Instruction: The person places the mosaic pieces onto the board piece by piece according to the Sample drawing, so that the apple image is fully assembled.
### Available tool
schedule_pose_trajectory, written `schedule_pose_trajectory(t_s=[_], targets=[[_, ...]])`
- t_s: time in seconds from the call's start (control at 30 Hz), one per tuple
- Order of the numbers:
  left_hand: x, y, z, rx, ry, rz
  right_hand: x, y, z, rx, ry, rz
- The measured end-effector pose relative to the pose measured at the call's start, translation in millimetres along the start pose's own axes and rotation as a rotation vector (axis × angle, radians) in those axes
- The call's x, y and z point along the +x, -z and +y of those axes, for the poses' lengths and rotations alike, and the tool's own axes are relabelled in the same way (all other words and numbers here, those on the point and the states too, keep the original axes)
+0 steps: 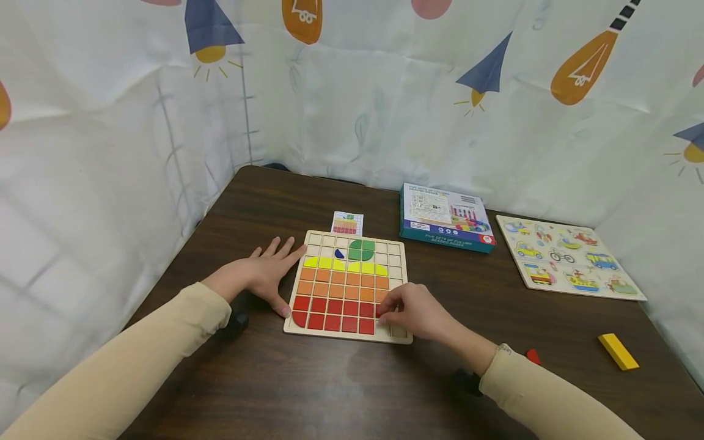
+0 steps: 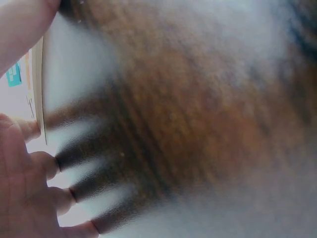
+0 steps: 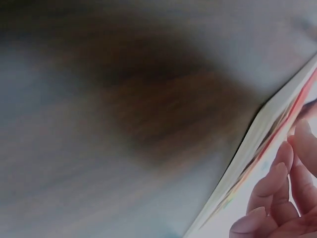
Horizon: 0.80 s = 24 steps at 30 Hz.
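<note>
A square wooden grid board (image 1: 395, 259) lies on the dark table, filled with rows of red tiles (image 1: 333, 307), orange tiles (image 1: 338, 277) and yellow rounded tiles (image 1: 339, 265). Green pieces (image 1: 361, 250) and one dark blue piece (image 1: 338, 253) sit higher up. With fingers spread, my left hand (image 1: 269, 272) touches the board's left edge with its thumb and a fingertip. My right hand (image 1: 416, 310) pinches a red tile (image 1: 378, 311) at the right end of the upper red row. Its fingers hide part of that tile; in the right wrist view the right hand (image 3: 282, 198) has bent fingers beside the board.
Behind the board lies a small pattern card (image 1: 348, 223). A teal-edged toy box (image 1: 447, 217) and a vehicle-picture puzzle board (image 1: 569, 256) lie farther right. A yellow block (image 1: 618, 351) and a red piece (image 1: 533, 355) are near the right arm.
</note>
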<state>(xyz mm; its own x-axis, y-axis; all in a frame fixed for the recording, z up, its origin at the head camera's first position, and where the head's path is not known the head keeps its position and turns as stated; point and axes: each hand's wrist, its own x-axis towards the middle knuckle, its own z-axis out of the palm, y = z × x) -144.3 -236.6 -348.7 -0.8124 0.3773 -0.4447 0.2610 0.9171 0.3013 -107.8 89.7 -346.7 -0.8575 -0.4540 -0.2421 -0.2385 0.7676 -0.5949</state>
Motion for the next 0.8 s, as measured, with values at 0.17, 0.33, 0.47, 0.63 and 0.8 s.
schedule_pose_trajectory(t_s=[0.17,0.33,0.47,0.63,0.8], targets=[[0.9,-0.6,-0.3,-0.002,0.002,-0.005,-15.0,16.6,22.2,0.001,-0.052,0.047],[0.7,0.2,-0.6,-0.002,-0.002,-0.002,-39.8,37.3,54.7,-0.021,-0.104,0.097],[1.3,0.4,-1.3,-0.006,-0.014,-0.003,-66.2,52.2,85.2,-0.016,-0.168,0.135],[0.4,1.8,0.2,-0.008,-0.023,-0.004,-101.9,68.2,123.7,-0.026,-0.242,0.162],[-0.2,2.1,0.1,-0.017,-0.028,0.000,-129.1,79.7,155.1,-0.061,-0.324,0.181]])
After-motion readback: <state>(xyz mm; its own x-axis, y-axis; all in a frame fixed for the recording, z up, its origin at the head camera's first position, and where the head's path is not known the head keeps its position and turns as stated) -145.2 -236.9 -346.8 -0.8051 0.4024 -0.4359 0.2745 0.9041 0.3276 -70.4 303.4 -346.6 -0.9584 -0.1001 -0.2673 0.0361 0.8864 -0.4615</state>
